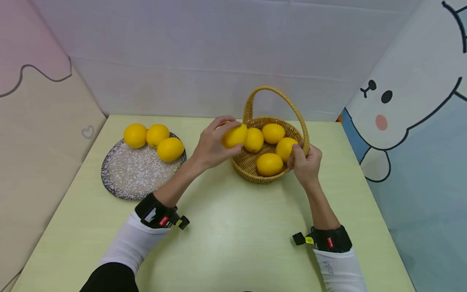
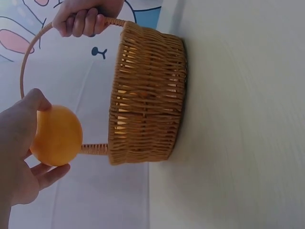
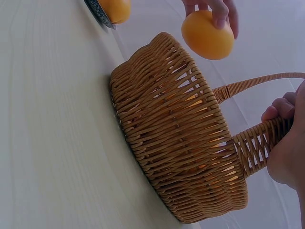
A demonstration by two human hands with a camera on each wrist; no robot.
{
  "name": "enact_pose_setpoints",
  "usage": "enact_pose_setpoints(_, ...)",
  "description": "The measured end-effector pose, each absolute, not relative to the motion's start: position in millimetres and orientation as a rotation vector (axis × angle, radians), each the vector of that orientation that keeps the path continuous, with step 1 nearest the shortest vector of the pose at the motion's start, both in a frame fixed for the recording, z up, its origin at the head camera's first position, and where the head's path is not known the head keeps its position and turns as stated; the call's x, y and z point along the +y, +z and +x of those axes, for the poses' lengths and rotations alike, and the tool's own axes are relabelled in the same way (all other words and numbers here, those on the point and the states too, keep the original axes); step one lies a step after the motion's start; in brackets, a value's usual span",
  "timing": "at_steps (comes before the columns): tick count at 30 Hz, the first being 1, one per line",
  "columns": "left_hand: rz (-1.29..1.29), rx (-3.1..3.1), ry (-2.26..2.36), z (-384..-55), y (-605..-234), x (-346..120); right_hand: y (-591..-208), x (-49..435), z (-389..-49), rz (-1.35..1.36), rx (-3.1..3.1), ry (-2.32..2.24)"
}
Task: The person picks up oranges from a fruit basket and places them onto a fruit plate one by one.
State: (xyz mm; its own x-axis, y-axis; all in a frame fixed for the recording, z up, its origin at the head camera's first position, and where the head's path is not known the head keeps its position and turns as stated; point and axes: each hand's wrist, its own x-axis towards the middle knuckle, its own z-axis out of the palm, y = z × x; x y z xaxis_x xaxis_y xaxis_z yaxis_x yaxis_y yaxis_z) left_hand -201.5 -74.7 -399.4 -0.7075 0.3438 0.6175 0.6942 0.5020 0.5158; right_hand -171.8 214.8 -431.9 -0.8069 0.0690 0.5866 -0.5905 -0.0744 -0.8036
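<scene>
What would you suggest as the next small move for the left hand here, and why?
I would probably lower the lemon in the left hand into the basket: both wrist views show it above the rim, bare weave shows at the basket's near left, and the right hand grips the handle.

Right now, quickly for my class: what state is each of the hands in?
Left hand: holding a lemon.
Right hand: gripping the handle of the wicker basket.

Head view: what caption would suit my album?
The left hand holds a lemon near the wicker basket while the right hand grips its handle.
</scene>
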Motion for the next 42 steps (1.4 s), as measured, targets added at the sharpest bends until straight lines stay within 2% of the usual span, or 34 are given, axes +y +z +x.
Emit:
enact_pose_setpoints(15,-0.606,-2.208,-1.071,-197,-398,-153,-433,215,-172,0.558,-1.763,1.915)
enact_pose_setpoints(42,0.03,-2.184,-0.9,-177,-397,-296,-434,215,-174,0.566,-1.735,1.949)
